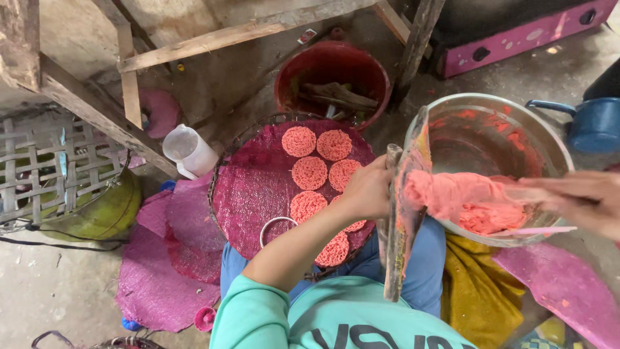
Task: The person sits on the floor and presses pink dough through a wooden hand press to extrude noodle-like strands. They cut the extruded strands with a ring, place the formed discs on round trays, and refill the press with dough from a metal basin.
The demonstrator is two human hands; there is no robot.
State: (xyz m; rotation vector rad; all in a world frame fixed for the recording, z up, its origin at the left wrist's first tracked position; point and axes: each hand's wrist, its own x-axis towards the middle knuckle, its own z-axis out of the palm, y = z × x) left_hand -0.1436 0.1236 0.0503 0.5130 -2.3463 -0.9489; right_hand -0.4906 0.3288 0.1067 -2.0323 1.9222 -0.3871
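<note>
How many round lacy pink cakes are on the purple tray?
7. Two at the far edge, two below them, one left of the left hand, one half hidden behind it, one nearest. The arm may hide more.

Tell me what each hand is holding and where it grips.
Left hand grips the wooden stick near its top end. Right hand is blurred over the metal bowl; its hold cannot be told.
</note>
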